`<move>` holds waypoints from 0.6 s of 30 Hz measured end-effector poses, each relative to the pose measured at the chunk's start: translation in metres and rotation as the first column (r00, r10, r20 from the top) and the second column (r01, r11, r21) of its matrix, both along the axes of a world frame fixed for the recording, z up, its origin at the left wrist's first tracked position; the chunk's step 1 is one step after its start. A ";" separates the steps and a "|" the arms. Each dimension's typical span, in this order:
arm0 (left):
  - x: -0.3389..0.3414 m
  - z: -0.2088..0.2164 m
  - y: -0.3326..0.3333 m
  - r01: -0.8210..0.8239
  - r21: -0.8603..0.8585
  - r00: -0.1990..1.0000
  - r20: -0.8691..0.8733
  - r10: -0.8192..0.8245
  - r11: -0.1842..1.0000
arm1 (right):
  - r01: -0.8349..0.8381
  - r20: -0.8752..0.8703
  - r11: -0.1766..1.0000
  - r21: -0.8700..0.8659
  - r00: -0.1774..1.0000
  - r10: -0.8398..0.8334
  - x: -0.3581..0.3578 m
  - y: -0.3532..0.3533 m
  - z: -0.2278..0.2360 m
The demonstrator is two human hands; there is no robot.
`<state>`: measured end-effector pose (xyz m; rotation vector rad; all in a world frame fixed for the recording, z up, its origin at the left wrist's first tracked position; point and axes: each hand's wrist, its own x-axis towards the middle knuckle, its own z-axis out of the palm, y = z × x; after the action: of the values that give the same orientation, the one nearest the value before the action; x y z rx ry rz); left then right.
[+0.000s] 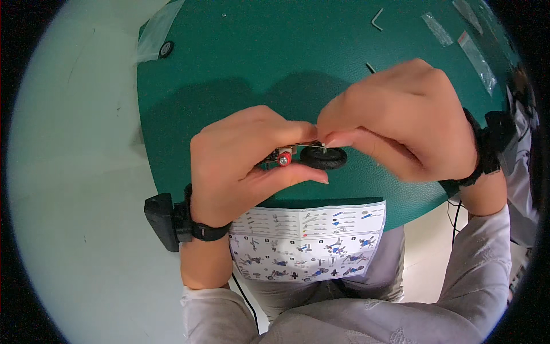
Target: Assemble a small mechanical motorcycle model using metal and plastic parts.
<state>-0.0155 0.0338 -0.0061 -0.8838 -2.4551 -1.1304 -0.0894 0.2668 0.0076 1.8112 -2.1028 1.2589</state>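
My left hand point(240, 155) is closed around a small model motorcycle point(269, 159), mostly hidden by the fingers. A red round part with a silver screw head point(284, 159) shows at the palm side. The model's black-tyred wheel point(324, 159) sticks out to the right, with my left thumb stretched along below it. A thin metal strip and a short metal pin point(325, 149) stand at the wheel's hub. Just above that pin, my right hand point(401, 123) pinches thumb and fingertips together. Whatever is between those fingertips is too small or covered to make out.
Under my hands is a green table mat point(229, 69). A printed instruction sheet point(309, 243) hangs at its near edge over my lap. A small wheel point(166, 49) and clear bag point(157, 34) lie far left. An L-shaped hex key point(376, 20) and plastic bags point(476, 62) lie far right.
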 end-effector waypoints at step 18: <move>0.001 0.004 -0.002 0.003 0.013 0.985 0.171 -0.005 1.000 | -0.092 0.009 0.996 -0.013 0.996 0.092 -0.004 -0.006 -0.007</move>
<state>-0.0149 0.0318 -0.0021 -0.8195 -2.5797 -1.2704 -0.0934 0.2612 0.0008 1.9209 -2.0335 1.3000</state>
